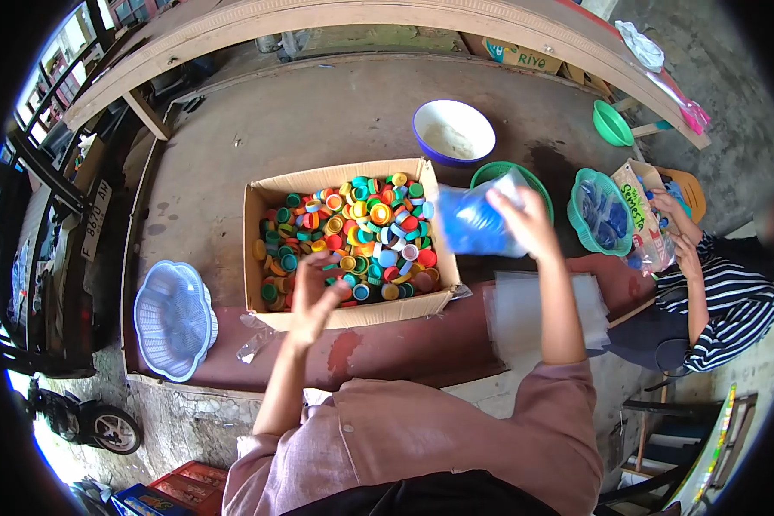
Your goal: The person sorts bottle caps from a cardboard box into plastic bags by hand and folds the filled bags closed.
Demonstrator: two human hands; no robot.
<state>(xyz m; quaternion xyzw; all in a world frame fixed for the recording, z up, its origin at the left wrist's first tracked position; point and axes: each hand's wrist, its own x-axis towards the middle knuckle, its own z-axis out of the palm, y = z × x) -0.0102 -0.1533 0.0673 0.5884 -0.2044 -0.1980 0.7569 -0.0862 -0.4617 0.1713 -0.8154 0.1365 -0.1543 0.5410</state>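
My left hand (311,301) is over the near side of an open cardboard box (361,318), with its thumb and fingers apart. Loose plastic bottle caps (374,215) in red, green, yellow, orange, blue and white fill the box. My right hand (533,225) grips a clear plastic bag (476,225) with blue contents, just off the box's right side. Behind that bag stands a green basket (525,178), partly hidden by it. Below my right forearm lies a stack of flat clear plastic bags (525,314).
A white-and-purple bowl (453,131) stands beyond the box, and a pale blue basket (174,322) sits at left. On the right, a person in a striped top (722,297) handles a printed bag beside a teal basket (599,212). A wooden beam (387,15) spans the far side.
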